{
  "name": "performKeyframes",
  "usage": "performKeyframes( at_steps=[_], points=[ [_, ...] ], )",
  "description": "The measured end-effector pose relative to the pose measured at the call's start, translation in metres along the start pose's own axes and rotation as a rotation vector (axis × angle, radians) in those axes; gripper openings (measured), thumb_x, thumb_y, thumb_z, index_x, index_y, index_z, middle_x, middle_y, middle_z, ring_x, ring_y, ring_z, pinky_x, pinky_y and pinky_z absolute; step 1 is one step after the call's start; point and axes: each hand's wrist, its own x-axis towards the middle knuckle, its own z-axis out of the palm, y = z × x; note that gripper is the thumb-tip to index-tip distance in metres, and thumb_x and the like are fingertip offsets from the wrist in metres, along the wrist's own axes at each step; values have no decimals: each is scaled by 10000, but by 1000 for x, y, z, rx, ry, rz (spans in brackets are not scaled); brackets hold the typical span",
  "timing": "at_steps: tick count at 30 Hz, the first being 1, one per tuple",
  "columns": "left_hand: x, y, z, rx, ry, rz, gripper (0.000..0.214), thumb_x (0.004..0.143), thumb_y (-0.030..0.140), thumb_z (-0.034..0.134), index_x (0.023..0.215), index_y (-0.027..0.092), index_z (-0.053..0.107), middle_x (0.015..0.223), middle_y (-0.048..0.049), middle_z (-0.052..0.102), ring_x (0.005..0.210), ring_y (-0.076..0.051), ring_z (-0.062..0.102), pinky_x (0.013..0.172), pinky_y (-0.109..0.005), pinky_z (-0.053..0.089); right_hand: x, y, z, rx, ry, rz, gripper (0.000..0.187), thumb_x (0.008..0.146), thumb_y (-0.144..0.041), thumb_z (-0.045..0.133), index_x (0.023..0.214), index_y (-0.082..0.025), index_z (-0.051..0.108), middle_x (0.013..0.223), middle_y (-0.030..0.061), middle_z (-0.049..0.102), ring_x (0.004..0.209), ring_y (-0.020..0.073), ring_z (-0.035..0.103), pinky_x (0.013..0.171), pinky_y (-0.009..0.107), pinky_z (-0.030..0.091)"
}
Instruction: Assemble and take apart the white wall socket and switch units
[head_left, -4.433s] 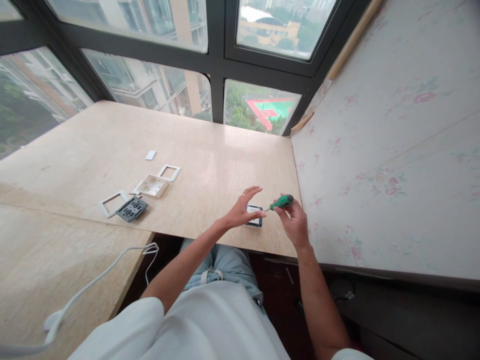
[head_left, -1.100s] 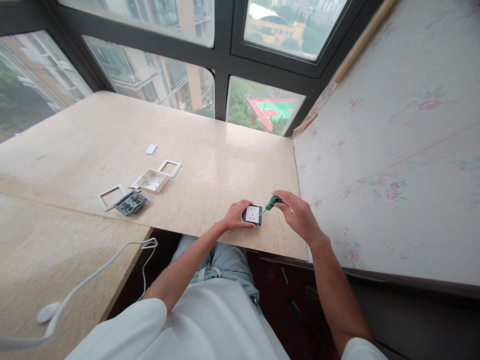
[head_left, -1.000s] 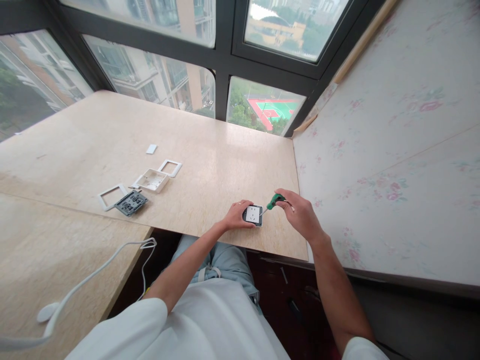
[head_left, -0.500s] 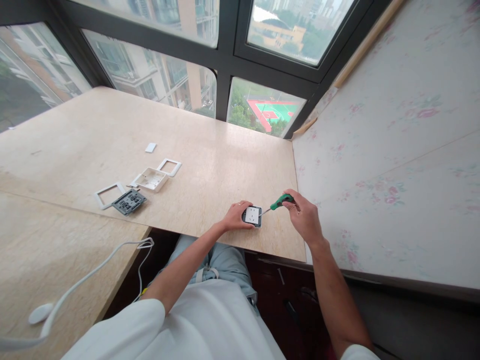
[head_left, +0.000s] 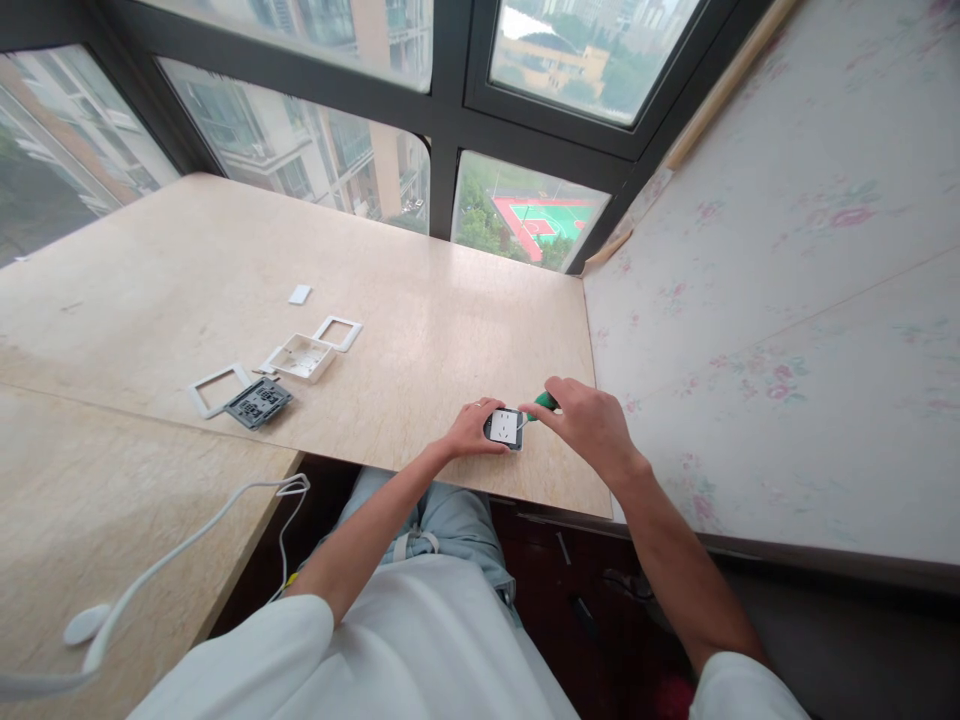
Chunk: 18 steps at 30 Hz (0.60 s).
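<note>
Far left, a white cable (head_left: 187, 530) droops over the desk edge near the left forearm; a backward elbow could snag it. Next, the big white frame (head_left: 198, 400) and dark plate (head_left: 259, 402) lie together, then the white box (head_left: 301, 358) with the small frame (head_left: 352, 338) just behind it, and a white square (head_left: 299, 294) farther back. We see little risk there, unless a sleeve sweeps across (small pieces, easily mixed up).

Moving right: the socket (head_left: 504, 427) sits on the desk (head_left: 420, 340), face up, near the front edge. The left hand (head_left: 472, 430) has its fingers clamped on the socket, thumb on the near side, others on the far side. If that pinch loosens while force comes in from the right, we'd expect the socket to skid or spin, maybe toward the lap.

The screwdriver (head_left: 543, 403) comes in slanted, tip at the right part of the socket; whether it is seated in anything is too small to tell. A slanted push could make it slip, scratching the white face or jabbing the left thumb.

The right hand (head_left: 592, 425) has its fingers clamped around the green handle, mostly hiding it. Little room before the wall (head_left: 787, 400), so we judge a wide swing might knock it.
</note>
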Motion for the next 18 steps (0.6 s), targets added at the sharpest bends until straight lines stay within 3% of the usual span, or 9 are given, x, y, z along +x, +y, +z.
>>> performKeyframes(
  at_steps=[4, 10, 15, 18],
  points=[
    [0, 0, 0, 1, -5, 3, 816, 602, 511, 818, 1281, 228, 465, 1246, -101, 569, 1140, -318, 560, 983, -457, 400, 7, -5, 1, -112, -30, 95, 539, 972, -611, 320, 823, -181, 610, 714, 90, 676, 597, 185, 589, 493, 286, 219],
    [0, 2, -1, -4, 0, -3, 772, 598, 490, 816, 1249, 237, 489, 1233, -96, 579, 1145, -323, 556, 982, -449, 400, -3, 6, -7, 114, -80, 62, 324, 997, -394, 361, 1129, -212, 594, 1018, 81, 711, 869, 227, 658, 591, 284, 416],
    [-1, 3, -1, -2, 10, -12, 759, 600, 464, 806, 1252, 241, 488, 1220, -86, 580, 1126, -314, 567, 992, -450, 392, -16, 15, -12, 299, -91, -119, 338, 981, -277, 349, 1238, -230, 564, 1198, 88, 651, 1059, 231, 635, 832, 358, 526],
    [-1, 3, 0, -4, 15, -12, 755, 602, 462, 805, 1249, 234, 489, 1224, -89, 577, 1125, -309, 568, 998, -446, 388, -20, 14, -10, 207, -72, -127, 347, 1005, -303, 328, 1215, -224, 593, 1142, 99, 684, 971, 229, 671, 737, 333, 531]
  ],
)
